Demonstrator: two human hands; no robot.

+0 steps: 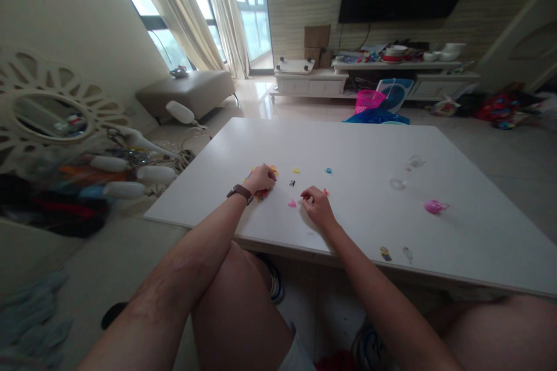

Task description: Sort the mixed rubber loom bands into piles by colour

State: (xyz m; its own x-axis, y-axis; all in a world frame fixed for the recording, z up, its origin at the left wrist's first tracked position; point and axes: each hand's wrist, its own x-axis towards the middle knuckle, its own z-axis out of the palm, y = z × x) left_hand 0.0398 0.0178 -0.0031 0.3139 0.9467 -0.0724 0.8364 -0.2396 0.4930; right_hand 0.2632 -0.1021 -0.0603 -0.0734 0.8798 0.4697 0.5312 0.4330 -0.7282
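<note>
My left hand (261,178), with a dark watch on its wrist, reaches over a pile of small colourful plastic pieces (261,196) on the white table. Its fingers are bent down together among the pieces, and what they grip is hidden. To its right, my right hand (317,204) hovers low with curled, pinched fingertips; anything in them is too small to name. Around the hands lie single small clip-like pieces: a pink one (292,203), a black one (292,183), a yellow one (296,171), a blue one (328,170) and a red one (326,192) partly behind my right hand.
On the right of the white table (365,145) lie a pink round object (434,207), a clear ring (397,184) and a clear plastic piece (416,161). Near the front edge are a yellow figure piece (385,253) and a clear keyring-like piece (408,254).
</note>
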